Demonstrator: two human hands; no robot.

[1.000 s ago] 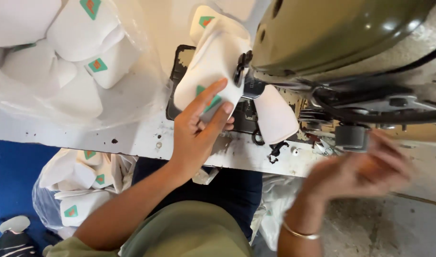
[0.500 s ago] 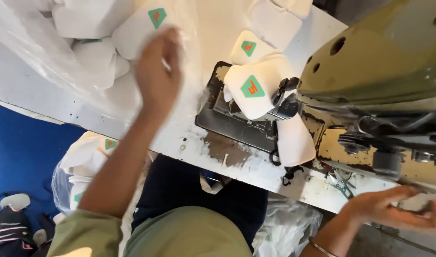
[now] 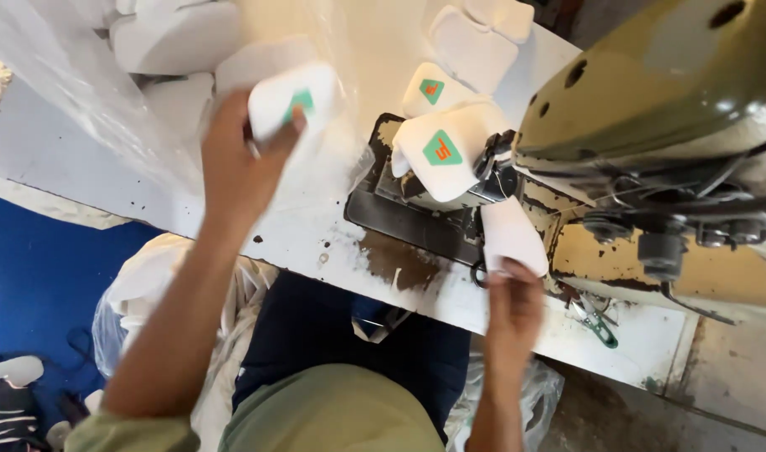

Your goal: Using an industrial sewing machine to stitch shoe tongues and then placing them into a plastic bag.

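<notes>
Hands at a sewing station, seen from above: we look down on a stained white counter (image 3: pixel 316 243) with an olive-green sewing machine (image 3: pixel 650 92) along its right side. Our left hand (image 3: pixel 240 163) is closed around a white padded piece with a green patch (image 3: pixel 286 105), lifted above the far left part of the counter beside a heap of similar white pieces (image 3: pixel 174 38) lying in clear plastic. Our right hand (image 3: pixel 512 305) reaches up over the counter's near edge, fingertips pinching the lower end of a plain white piece (image 3: pixel 510 234) that hangs just below the machine's needle area. A further white piece with a green and orange patch (image 3: pixel 441 151) sits on the dark machine bed (image 3: pixel 399 222), right by the presser foot. We judge this the changeover between pieces: one finished under the needle, a fresh one in hand. The next move would call for bringing the held piece across to the bed and squaring it under the foot.
</notes>
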